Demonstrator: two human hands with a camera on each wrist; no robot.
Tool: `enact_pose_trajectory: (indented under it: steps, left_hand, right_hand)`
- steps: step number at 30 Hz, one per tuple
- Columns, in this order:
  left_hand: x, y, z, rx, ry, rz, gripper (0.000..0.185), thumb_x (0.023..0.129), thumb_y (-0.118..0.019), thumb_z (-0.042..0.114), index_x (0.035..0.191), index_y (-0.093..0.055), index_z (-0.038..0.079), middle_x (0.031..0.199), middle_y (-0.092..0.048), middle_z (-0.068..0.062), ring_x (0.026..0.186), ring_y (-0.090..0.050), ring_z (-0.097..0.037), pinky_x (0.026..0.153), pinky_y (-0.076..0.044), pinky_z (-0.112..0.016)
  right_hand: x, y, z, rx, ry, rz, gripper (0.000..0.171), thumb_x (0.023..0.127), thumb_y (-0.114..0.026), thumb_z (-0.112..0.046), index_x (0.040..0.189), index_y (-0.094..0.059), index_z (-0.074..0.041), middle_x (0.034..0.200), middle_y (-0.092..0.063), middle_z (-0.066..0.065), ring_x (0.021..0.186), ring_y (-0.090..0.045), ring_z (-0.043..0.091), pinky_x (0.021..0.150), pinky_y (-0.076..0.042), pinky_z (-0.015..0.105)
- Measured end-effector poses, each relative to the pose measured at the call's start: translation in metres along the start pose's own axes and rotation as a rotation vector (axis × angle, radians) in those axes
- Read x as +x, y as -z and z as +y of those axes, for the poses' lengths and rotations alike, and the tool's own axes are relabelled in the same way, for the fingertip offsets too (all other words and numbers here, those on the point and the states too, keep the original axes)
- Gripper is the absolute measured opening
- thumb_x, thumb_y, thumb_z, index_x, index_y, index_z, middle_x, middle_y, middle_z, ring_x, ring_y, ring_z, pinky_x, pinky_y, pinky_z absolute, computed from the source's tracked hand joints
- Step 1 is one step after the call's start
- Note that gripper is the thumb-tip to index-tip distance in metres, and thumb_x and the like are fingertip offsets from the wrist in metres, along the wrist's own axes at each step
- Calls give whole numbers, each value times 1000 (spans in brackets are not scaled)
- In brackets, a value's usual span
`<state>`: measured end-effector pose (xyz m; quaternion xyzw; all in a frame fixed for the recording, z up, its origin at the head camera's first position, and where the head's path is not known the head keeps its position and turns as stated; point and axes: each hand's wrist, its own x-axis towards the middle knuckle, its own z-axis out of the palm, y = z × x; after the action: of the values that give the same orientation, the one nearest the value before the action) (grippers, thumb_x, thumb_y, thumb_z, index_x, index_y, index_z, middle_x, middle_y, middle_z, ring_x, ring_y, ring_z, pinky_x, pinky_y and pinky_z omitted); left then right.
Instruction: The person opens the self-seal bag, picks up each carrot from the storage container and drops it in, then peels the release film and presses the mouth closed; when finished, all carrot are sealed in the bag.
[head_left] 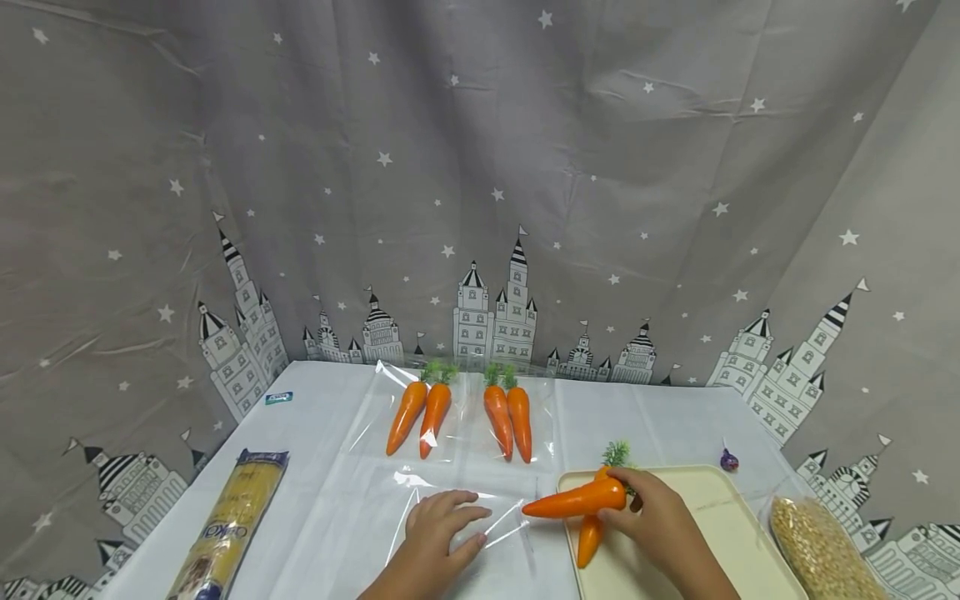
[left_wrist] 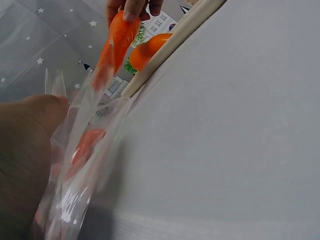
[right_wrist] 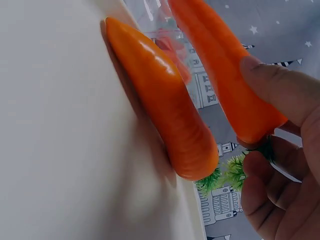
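Note:
My right hand [head_left: 626, 496] grips an orange carrot [head_left: 577, 500] by its thick end and holds it level, tip pointing left, over the left rim of a cream tray [head_left: 720, 517]. In the right wrist view my thumb [right_wrist: 285, 95] lies on this carrot [right_wrist: 225, 75]. A second carrot [head_left: 590, 537] lies in the tray beneath it, also seen in the right wrist view [right_wrist: 165, 115]. My left hand [head_left: 457, 521] rests with spread fingers on a clear plastic bag [head_left: 450, 492] flat on the white table. The held carrot's tip [left_wrist: 117, 40] is close to the bag [left_wrist: 85, 165].
Two clear bags, each with a pair of carrots [head_left: 418, 412] [head_left: 510, 417], lie at the back of the table. A pasta packet [head_left: 232, 525] lies at the front left, a bag of grains [head_left: 817, 542] at the front right. A small purple thing [head_left: 729, 459] sits behind the tray.

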<state>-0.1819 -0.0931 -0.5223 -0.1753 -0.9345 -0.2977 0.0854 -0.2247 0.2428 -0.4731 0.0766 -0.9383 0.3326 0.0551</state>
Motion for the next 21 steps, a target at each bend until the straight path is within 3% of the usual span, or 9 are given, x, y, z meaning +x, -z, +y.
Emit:
enact_pose_trajectory:
  steps: [4, 9, 14, 21]
  left_hand:
    - [-1, 0, -1, 7, -31, 19, 29, 98, -72, 38, 125, -74, 28, 135, -65, 1, 127, -55, -31, 103, -36, -71]
    - [0, 0, 0, -9, -8, -22, 29, 99, -71, 38, 127, -73, 29, 136, -64, 2, 129, -53, -32, 105, -34, -73]
    - [1, 0, 0, -13, -11, -40, 29, 99, -70, 39, 126, -73, 30, 137, -64, 2, 130, -52, -32, 106, -33, -74]
    - [0, 0, 0, -10, -13, -43, 30, 100, -68, 42, 128, -72, 31, 138, -63, 2, 130, -52, -32, 106, -33, -74]
  right_hand:
    - [1, -3, -2, -23, -22, -1, 55, 81, -91, -30, 132, -71, -21, 117, -70, -2, 85, -55, 13, 73, -48, 29]
    - [3, -8, -4, -52, -18, -5, 57, 81, -91, -33, 133, -71, -19, 123, -71, 0, 84, -55, 14, 74, -49, 32]
    - [2, -8, -3, -77, -36, 39, 57, 82, -90, -31, 133, -70, -19, 119, -71, 0, 81, -54, 14, 73, -47, 31]
    - [0, -14, -10, -25, -29, -8, 55, 80, -91, -33, 130, -72, -19, 110, -69, -5, 81, -52, 12, 73, -46, 29]
